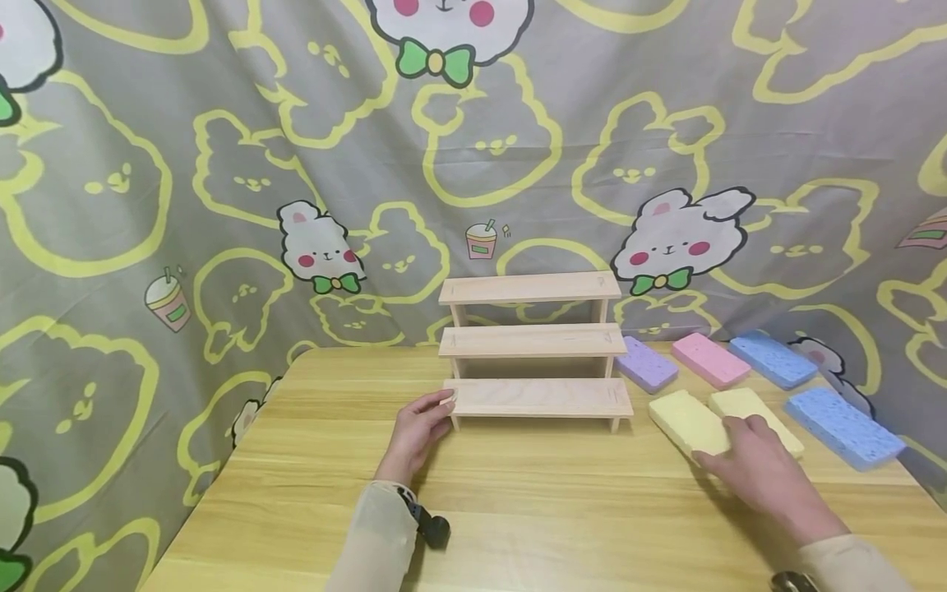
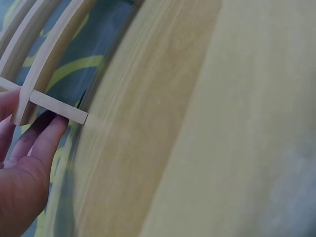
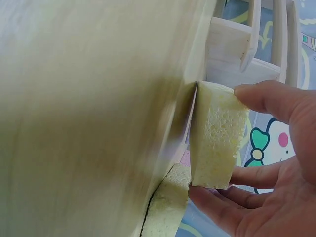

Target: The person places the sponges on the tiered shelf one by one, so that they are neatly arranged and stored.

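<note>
A three-step wooden shelf (image 1: 533,341) stands at the middle of the table. My left hand (image 1: 444,409) holds the left end of its lowest step, thumb on top and fingers below; in the left wrist view that hand (image 2: 34,118) has the shelf's end board (image 2: 59,107) between thumb and fingers. My right hand (image 1: 728,432) grips a yellow sponge (image 1: 688,421) to the right of the shelf. In the right wrist view the hand (image 3: 217,143) pinches this sponge (image 3: 212,118) by its edges, one side tilted up off the table. A second yellow sponge (image 1: 755,407) (image 3: 165,210) lies right beside it.
Beyond the yellow pair lie a purple sponge (image 1: 646,363), a pink sponge (image 1: 710,359) and two blue sponges (image 1: 772,358) (image 1: 843,427) near the right edge. The wooden table (image 1: 518,501) ends at a patterned cloth backdrop (image 1: 222,164) close behind the shelf.
</note>
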Demonstrator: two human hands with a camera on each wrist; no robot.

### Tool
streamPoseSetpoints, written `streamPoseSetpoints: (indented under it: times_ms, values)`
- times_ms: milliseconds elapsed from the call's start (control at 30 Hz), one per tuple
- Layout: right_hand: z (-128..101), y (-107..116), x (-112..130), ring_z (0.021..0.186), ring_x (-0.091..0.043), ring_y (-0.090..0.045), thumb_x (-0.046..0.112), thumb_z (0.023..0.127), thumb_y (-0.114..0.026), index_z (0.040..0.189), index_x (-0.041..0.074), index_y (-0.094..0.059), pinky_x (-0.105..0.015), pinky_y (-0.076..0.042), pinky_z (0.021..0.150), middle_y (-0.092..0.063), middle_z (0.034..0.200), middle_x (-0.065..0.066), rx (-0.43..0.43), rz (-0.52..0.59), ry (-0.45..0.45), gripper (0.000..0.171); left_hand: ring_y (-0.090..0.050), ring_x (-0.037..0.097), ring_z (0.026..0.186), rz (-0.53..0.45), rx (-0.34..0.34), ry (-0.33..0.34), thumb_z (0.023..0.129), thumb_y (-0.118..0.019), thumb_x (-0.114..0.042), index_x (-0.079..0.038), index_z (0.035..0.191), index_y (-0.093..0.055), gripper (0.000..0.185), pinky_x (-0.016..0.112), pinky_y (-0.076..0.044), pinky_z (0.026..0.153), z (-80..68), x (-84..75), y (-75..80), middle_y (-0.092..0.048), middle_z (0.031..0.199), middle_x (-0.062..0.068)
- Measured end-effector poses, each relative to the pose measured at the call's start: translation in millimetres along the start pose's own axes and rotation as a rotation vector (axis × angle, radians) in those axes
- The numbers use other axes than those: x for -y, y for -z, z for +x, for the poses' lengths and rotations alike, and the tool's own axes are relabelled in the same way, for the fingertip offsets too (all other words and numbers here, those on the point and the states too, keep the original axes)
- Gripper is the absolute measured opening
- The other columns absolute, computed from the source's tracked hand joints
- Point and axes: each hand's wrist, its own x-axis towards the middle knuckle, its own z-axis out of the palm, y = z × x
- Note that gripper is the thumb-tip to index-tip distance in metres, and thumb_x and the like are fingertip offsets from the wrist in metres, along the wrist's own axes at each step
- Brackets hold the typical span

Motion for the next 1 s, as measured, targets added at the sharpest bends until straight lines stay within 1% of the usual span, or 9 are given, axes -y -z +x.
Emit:
streamPoseSetpoints:
  times_ms: [167,267,400,500,667,867,1000]
  values:
    - [-0.2,4.7,-3.0,0.098,-0.054,-0.036,0.053,0.077,-0.061,0.123,-0.019,-0.034,-0.065,-0.029,0.080,-0.032,0.112,-0.039,-0.009,0.044,0.013,0.090,-0.058,0.026,0.096,-0.005,0.000,0.002,0.076,-0.069,-0.004,-0.001,0.108,-0.063,0.033,0.035,-0.048,0.079,0.0,0.9,0.0,-0.056,0.115,0.016]
    - [0.9,8.9,-3.9,0.099,-0.054,-0.034,0.054,0.077,-0.060,0.125,-0.019,-0.033,-0.066,-0.028,0.080,-0.030,0.115,-0.040,-0.027,0.064,0.025,0.091,-0.058,0.026,0.096,-0.009,0.000,0.010,0.076,-0.069,-0.004,-0.002,0.108,-0.064,0.033,0.035,-0.048,0.079,0.1,0.8,0.1,-0.056,0.115,0.016]
    - [1.6,14.8,-3.4,0.094,-0.053,-0.040,0.055,0.078,-0.059,0.127,-0.016,-0.033,-0.066,-0.033,0.074,-0.030,0.116,-0.038,-0.061,0.063,0.034,0.089,-0.058,0.026,0.097,-0.006,0.010,0.026,0.076,-0.069,-0.005,-0.002,0.110,-0.063,0.034,0.036,-0.048,0.080,0.0,-0.7,0.4,-0.055,0.116,0.016]
    - [1.7,18.8,-2.4,0.090,-0.050,-0.043,0.051,0.079,-0.060,0.127,-0.014,-0.034,-0.064,-0.036,0.069,-0.031,0.116,-0.036,-0.099,0.069,0.043,0.085,-0.057,0.027,0.098,0.004,0.025,0.038,0.077,-0.070,-0.007,-0.001,0.112,-0.061,0.036,0.037,-0.047,0.081,-0.2,-2.2,0.6,-0.053,0.118,0.017]
    - [3.1,22.8,-0.8,0.085,-0.043,-0.047,0.045,0.081,-0.061,0.125,-0.015,-0.036,-0.058,-0.039,0.066,-0.033,0.114,-0.033,-0.148,0.091,0.075,0.078,-0.057,0.027,0.098,0.007,0.040,0.052,0.077,-0.069,-0.009,-0.002,0.115,-0.060,0.039,0.038,-0.047,0.082,-1.6,-3.4,1.2,-0.051,0.120,0.018]
    - [5.7,25.4,0.9,0.086,-0.039,-0.047,0.038,0.081,-0.063,0.125,-0.015,-0.036,-0.053,-0.040,0.065,-0.037,0.112,-0.030,-0.195,0.132,0.097,0.074,-0.058,0.026,0.097,0.010,0.039,0.051,0.078,-0.070,-0.010,-0.002,0.116,-0.059,0.040,0.038,-0.047,0.081,-2.3,-2.6,2.4,-0.051,0.121,0.018]
    - [9.0,28.2,2.7,0.087,-0.040,-0.045,0.036,0.081,-0.064,0.126,-0.014,-0.036,-0.053,-0.039,0.067,-0.036,0.113,-0.031,-0.203,0.161,0.107,0.073,-0.058,0.026,0.097,0.013,0.033,0.057,0.077,-0.070,-0.010,-0.003,0.115,-0.060,0.040,0.038,-0.047,0.081,-2.0,-3.2,2.7,-0.052,0.120,0.017]
